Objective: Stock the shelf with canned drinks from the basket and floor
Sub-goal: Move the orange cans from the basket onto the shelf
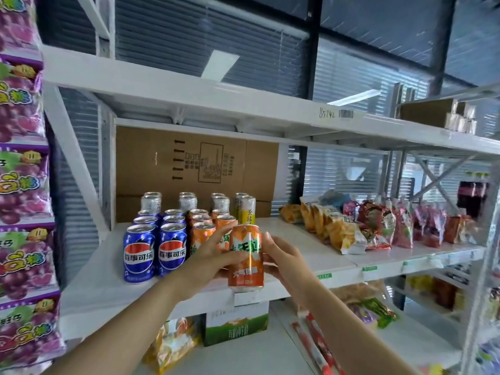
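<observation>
An orange drink can (247, 262) stands upright at the front edge of the white shelf (102, 280), held between both hands. My left hand (213, 257) grips its left side and my right hand (282, 257) grips its right side. Behind it stand rows of orange cans (203, 234), blue Pepsi cans (139, 253) to the left, and silver cans (151, 203) and a yellow-white can (246, 209) at the back. The basket and the floor are out of view.
A cardboard box (194, 163) fills the back of the shelf. Snack bags (378, 226) lie on the shelf to the right. Purple candy bags (21, 185) hang at the left. A green-white carton (235, 324) and more snacks sit on the shelf below.
</observation>
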`<state>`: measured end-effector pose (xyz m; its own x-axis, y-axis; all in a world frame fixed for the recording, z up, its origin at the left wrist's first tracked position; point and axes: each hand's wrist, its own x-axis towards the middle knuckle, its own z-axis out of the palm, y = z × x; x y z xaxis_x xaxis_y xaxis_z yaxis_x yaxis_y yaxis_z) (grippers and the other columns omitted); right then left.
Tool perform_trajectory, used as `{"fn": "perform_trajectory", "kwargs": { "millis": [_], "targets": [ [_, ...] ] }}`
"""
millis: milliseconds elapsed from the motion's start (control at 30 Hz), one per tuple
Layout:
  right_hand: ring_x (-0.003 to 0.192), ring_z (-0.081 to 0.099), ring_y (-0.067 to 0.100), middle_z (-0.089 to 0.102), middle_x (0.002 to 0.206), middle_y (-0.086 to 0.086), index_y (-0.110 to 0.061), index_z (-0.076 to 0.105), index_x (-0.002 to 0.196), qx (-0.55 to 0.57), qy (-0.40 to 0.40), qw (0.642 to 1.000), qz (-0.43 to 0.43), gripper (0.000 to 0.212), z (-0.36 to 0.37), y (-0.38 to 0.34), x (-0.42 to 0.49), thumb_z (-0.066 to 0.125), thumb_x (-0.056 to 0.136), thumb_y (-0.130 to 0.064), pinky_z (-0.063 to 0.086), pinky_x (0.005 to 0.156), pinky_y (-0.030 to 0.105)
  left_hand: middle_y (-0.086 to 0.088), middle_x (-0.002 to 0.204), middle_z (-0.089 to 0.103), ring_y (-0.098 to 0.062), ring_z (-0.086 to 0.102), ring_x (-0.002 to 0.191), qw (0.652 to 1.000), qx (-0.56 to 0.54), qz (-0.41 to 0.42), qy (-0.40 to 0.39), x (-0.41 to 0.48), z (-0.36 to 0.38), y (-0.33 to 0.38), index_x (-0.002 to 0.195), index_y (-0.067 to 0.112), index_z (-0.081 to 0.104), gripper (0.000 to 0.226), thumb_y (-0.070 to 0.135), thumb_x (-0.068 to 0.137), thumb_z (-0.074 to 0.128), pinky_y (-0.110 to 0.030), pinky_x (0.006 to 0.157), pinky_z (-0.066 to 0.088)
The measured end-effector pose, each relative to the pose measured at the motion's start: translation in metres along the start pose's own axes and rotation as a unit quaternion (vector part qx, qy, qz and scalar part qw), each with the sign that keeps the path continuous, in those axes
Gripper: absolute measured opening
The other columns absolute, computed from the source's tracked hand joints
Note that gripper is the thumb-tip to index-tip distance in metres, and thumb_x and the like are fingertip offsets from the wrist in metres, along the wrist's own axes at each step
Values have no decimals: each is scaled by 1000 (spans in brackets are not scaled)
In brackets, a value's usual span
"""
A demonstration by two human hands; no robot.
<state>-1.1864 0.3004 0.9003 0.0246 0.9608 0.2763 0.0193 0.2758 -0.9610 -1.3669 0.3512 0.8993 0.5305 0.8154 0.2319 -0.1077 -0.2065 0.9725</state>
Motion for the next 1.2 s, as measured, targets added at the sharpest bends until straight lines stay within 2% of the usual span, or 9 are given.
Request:
{"fn": "perform_trajectory", "kwargs": {
  "millis": [167, 300, 400, 633, 767, 900, 967, 1067, 1200],
  "targets": [
    [100, 70, 21, 74, 106, 8, -14, 65, 114, 8, -42, 999, 14, 46, -23, 26, 22, 51, 88, -49, 57, 85, 30, -5, 118, 67, -23, 67, 104, 995, 71, 16, 61, 24, 14, -5, 122, 46, 49, 65, 27, 69, 81, -39, 86, 58],
    [95, 71, 14, 73, 106, 8, -11, 64, 115, -10, -62, 998, 10, 34, -40, 41, 36, 49, 97, -35, 56, 77, 21, 5, 114, 63, -13, 65, 99, 985, 128, 31, 114, 44, 22, -9, 112, 47, 49, 57, 24, 72, 83, -27, 74, 57],
    [93, 71, 12, 73, 102, 6, -13, 64, 112, -17, -64, 998, -11, 25, -49, 53, 45, 45, 101, -26, 56, 77, 20, 10, 116, 59, -9, 62, 101, 973, 184, 40, 133, 56, 28, -15, 120, 43, 49, 62, 26, 72, 84, -31, 81, 57],
    [95, 70, 16, 75, 100, 3, -19, 65, 106, -47, -75, 995, -42, 17, -68, 76, 64, 50, 99, -22, 57, 80, 26, 13, 118, 60, -7, 61, 105, 957, 246, 32, 150, 74, 40, -35, 122, 44, 47, 66, 20, 72, 84, -35, 88, 55],
    [94, 71, 17, 75, 101, 2, -21, 65, 108, -39, -85, 995, -41, 15, -73, 83, 74, 54, 98, -22, 58, 77, 28, 20, 110, 60, 0, 58, 103, 948, 282, 37, 141, 80, 41, -27, 123, 34, 51, 58, 16, 76, 80, -19, 79, 49],
    [94, 72, 16, 75, 102, 1, -18, 63, 112, -11, -95, 995, -28, 18, -76, 84, 81, 57, 95, -18, 58, 77, 27, 17, 108, 60, 2, 53, 99, 891, 417, 60, 166, 91, 33, 3, 108, 19, 70, 30, 31, 81, 75, -4, 73, 37],
    [93, 72, 14, 75, 100, 0, -19, 63, 111, -3, -111, 993, -31, 19, -76, 84, 82, 59, 94, -11, 57, 76, 24, 11, 109, 67, -2, 58, 100, 870, 466, 63, 149, 97, 29, 16, 96, 18, 76, 23, 34, 78, 76, -7, 76, 40],
    [87, 71, 9, 74, 97, 0, -22, 64, 105, -21, -121, 992, -38, 22, -74, 85, 84, 64, 90, -6, 56, 72, 20, 11, 105, 72, -4, 62, 94, 841, 532, 11, 103, 103, 27, 31, 88, 25, 78, 19, 39, 76, 78, -25, 81, 49],
    [96, 70, 14, 74, 103, -2, -19, 63, 112, -36, -108, 993, -26, 27, -63, 89, 93, 69, 87, -11, 58, 82, 28, 10, 89, 75, -6, 66, 82, 810, 581, -18, 76, 109, 25, 44, 85, 23, 80, 15, 35, 76, 79, -27, 73, 52]
  ]
}}
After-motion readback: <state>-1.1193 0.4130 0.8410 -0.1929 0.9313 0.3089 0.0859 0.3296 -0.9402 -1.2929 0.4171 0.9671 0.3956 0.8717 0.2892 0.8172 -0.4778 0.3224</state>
